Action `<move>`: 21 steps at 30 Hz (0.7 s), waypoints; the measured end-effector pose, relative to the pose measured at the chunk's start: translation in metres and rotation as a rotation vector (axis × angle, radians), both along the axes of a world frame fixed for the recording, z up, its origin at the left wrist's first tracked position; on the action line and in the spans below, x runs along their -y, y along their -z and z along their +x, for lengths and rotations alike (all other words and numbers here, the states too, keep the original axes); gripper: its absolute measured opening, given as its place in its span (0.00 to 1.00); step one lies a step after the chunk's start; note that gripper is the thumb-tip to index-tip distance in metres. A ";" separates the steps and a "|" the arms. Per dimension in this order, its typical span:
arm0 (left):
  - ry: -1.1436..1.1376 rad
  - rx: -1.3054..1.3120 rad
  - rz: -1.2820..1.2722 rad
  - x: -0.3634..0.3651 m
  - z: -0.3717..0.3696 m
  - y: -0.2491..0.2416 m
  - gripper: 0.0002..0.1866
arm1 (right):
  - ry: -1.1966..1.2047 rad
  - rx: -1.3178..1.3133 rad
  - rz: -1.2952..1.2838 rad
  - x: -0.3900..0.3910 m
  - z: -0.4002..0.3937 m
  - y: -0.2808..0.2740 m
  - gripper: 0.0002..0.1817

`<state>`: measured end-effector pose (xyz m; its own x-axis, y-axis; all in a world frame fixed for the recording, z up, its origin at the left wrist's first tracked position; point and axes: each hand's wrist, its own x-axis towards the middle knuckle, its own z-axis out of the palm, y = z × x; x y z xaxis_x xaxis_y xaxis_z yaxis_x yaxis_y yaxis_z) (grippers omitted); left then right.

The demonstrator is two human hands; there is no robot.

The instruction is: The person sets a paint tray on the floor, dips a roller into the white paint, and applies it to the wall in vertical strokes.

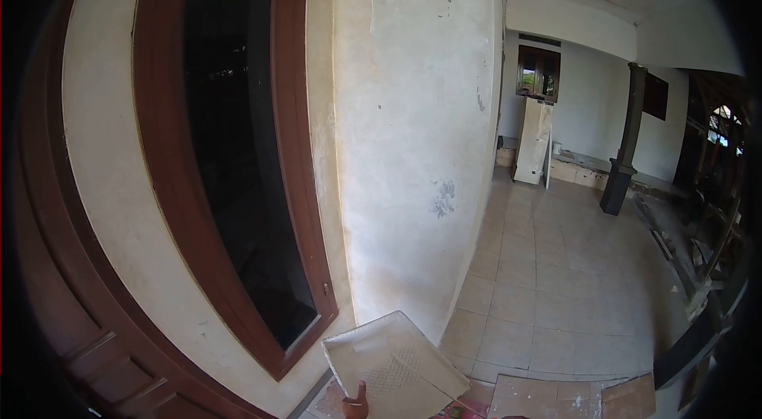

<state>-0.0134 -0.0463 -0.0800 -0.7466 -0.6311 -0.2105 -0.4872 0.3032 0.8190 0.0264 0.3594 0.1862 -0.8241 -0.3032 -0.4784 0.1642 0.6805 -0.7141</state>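
Note:
At the bottom of the head view, my left hand [355, 403] grips the near edge of a pale, paint-stained tray [397, 367], its thumb pointing up over the rim. The tray is tilted and has a textured patch in its middle. A thin, light rod or wire [432, 383] runs across the tray toward the bottom edge. My right hand cannot be made out; only a tiny brownish sliver, too cut off to identify, shows at the bottom edge.
A white wall [413, 141] with worn patches rises behind the tray. To the left are a brown-framed window [238, 125] and a brown door [87, 324]. Paint-spotted cardboard [548, 397] lies on the tiled floor [548, 292]. Farther back stand a dark post [625, 141] and a pale cabinet [532, 141].

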 end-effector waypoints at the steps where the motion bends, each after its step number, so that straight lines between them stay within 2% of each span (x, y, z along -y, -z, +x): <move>1: -0.049 -0.032 0.047 0.002 0.001 0.002 0.33 | 0.015 -0.048 0.008 -0.006 0.001 -0.002 0.26; 2: -0.098 -0.064 0.096 0.001 0.002 -0.018 0.35 | 0.029 -0.097 0.017 -0.012 0.001 -0.004 0.25; 5: -0.243 -0.154 0.246 -0.004 0.004 -0.068 0.41 | 0.003 0.025 0.083 -0.036 -0.017 0.009 0.28; 8: -0.301 -0.139 0.360 -0.005 0.000 -0.066 0.38 | -0.081 -0.034 0.021 -0.027 -0.021 0.029 0.29; 11: -0.312 -0.270 0.427 0.002 -0.006 -0.032 0.38 | -0.002 0.036 -0.003 0.001 -0.013 0.012 0.31; 13: -0.280 -0.281 0.368 0.000 0.000 -0.059 0.34 | -0.023 0.085 0.091 -0.008 -0.023 0.002 0.28; 15: -0.238 -0.357 0.328 0.005 -0.001 -0.045 0.30 | -0.027 0.070 0.145 -0.014 -0.023 -0.014 0.25; 16: -0.268 -0.398 0.377 0.001 -0.003 -0.062 0.22 | -0.023 0.024 0.146 -0.015 -0.023 -0.023 0.25; 17: -0.136 -0.523 0.164 0.007 -0.003 -0.043 0.17 | -0.014 0.037 0.178 -0.010 -0.027 -0.031 0.25; 18: -0.062 -0.538 -0.044 0.013 -0.003 -0.022 0.13 | -0.005 0.011 0.168 -0.008 -0.030 -0.025 0.25; 19: -0.034 -0.650 -0.252 0.015 -0.006 -0.005 0.14 | -0.004 0.019 0.165 0.000 -0.032 -0.024 0.26; 20: -0.114 -0.430 -0.005 0.012 -0.004 -0.024 0.20 | 0.019 0.048 0.168 0.011 -0.034 -0.023 0.25; 21: -0.173 -0.342 0.186 0.012 -0.008 -0.034 0.24 | 0.045 0.056 0.114 0.021 -0.033 -0.020 0.23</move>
<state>-0.0210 -0.0581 -0.0459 -0.6794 -0.7281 -0.0913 -0.2088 0.0726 0.9752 -0.0063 0.3383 0.2067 -0.8068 -0.2078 -0.5531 0.2335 0.7477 -0.6216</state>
